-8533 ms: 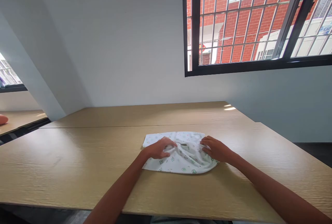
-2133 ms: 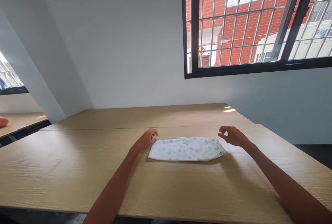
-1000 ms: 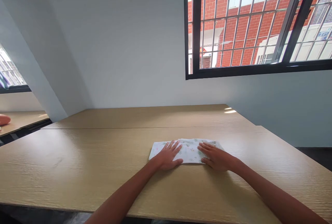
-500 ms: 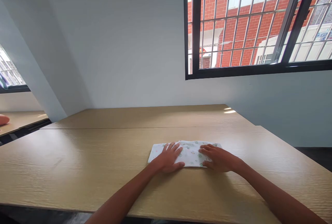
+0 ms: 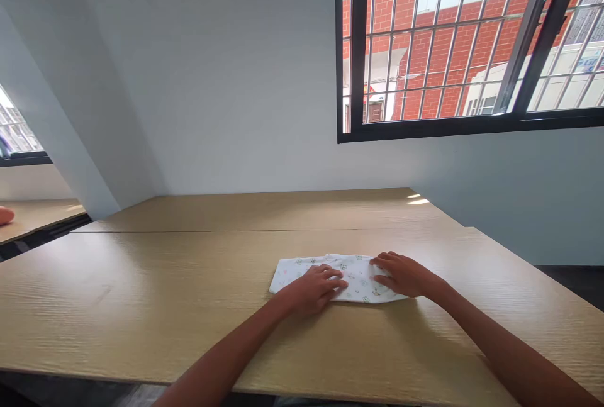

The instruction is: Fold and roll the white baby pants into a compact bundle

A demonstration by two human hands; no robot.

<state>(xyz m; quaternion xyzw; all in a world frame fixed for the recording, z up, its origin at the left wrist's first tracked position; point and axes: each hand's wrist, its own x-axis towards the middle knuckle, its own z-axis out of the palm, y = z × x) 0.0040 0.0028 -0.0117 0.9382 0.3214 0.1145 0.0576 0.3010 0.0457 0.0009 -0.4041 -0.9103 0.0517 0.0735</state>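
A white cloth (image 5: 361, 278) with small printed figures lies folded into a flat, long strip on the wooden table (image 5: 165, 306). My left hand (image 5: 318, 289) rests on the cloth's front edge near its middle, fingers bent and somewhat apart, pointing right. On the right end of the cloth lies my right hand (image 5: 401, 273), its fingers spread and pointing left. Neither hand visibly grips the fabric. The right end of the cloth is partly covered by that hand.
A second tabletop (image 5: 283, 211) adjoins the far edge, against the wall. A barred window (image 5: 443, 48) is at the upper right. At the far left, an orange object (image 5: 5, 216) sits on another table (image 5: 42, 211).
My left hand has shifted slightly right and its fingers have bent. My right hand has moved a little away from me and to the right, and more of the cloth's front right edge shows.
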